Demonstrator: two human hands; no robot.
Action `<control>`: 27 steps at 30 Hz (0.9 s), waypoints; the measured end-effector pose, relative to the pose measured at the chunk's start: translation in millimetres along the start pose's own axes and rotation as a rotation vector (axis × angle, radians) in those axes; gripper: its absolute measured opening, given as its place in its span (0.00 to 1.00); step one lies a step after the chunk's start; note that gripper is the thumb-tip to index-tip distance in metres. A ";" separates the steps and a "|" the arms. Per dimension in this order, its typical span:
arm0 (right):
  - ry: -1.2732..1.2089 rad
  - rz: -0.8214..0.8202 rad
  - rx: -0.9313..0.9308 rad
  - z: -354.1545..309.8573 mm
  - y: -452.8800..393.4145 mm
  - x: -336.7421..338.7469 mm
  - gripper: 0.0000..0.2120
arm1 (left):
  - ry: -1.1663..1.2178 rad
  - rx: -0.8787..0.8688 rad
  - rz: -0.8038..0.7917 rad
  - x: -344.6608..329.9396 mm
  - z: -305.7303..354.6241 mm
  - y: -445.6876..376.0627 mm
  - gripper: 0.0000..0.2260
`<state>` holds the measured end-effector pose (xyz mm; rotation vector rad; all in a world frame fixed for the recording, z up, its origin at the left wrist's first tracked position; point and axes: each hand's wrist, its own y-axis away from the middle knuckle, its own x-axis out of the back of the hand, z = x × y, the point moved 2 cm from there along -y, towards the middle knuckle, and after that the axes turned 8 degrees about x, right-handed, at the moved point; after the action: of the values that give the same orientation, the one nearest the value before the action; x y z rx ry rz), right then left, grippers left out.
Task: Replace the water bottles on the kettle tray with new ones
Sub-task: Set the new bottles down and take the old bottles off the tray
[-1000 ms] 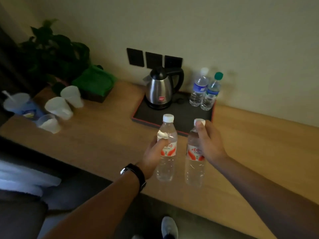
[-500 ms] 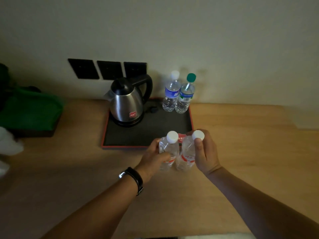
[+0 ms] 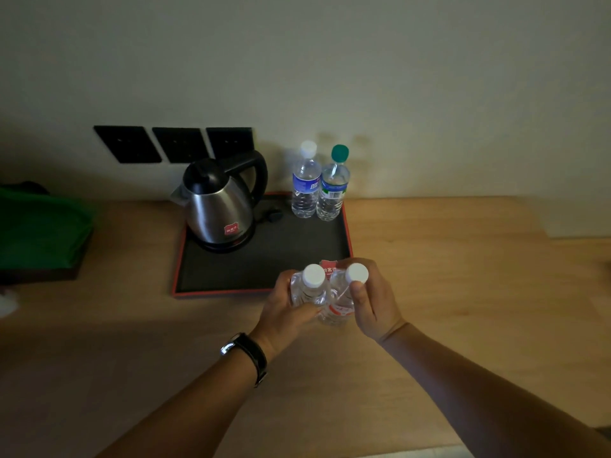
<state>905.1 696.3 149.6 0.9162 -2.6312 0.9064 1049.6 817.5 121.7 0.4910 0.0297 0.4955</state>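
- Our left hand [image 3: 285, 313] is wrapped around a clear plastic water bottle with a white cap and red label [image 3: 310, 287], fingers closed on its body, a black wristwatch [image 3: 246, 353] on that wrist.
- Our right hand [image 3: 372, 302] grips a second clear white-capped bottle with a red label [image 3: 344, 297], the thumb lying up the near side toward the cap and the fingers curled around the far side.
- We hold the two bottles side by side, touching, over the near right corner of the black rectangular tray with a red rim [image 3: 264, 266]; whether their bases rest on the wooden countertop [image 3: 463, 276] we cannot tell.
- On the tray's far right corner stand two other clear bottles, touching each other: a white-capped one with a blue label [image 3: 305, 183] on the left and a green-capped one with a blue-and-green label [image 3: 332, 190] on the right.
- A stainless steel electric kettle with a black lid and handle [image 3: 220, 206] sits on the tray's far left part, well apart from those bottles.
- Three black wall socket plates [image 3: 175, 143] line the wall behind the kettle.
- A green folded cloth [image 3: 39, 226] lies at the left edge of the countertop.
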 end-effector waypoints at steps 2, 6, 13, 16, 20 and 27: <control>-0.007 -0.031 0.012 -1.3 1.0 -0.9 0.25 | -0.015 0.008 0.005 -0.1 -0.3 3.2 0.26; -0.030 -0.060 0.001 -1.5 3.1 2.4 0.26 | -0.057 0.001 -0.002 -0.3 3.2 8.4 0.26; -0.041 -0.025 0.111 -16.9 -24.7 22.1 0.26 | -0.097 -0.196 0.018 9.9 45.2 23.1 0.29; 0.006 0.048 0.087 -15.3 -64.9 28.8 0.19 | -0.234 -0.415 0.198 25.2 82.7 13.1 0.23; 0.198 0.033 -0.251 8.4 -133.8 24.4 0.11 | -0.395 -0.402 0.344 30.9 135.2 -40.7 0.14; 0.281 -0.146 -0.397 52.0 -203.5 3.9 0.31 | -0.434 -0.251 0.312 17.8 187.5 -135.5 0.19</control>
<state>1028.5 536.8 208.5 0.7972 -2.3451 0.4173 1153.2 638.5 226.9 0.3487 -0.5269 0.6782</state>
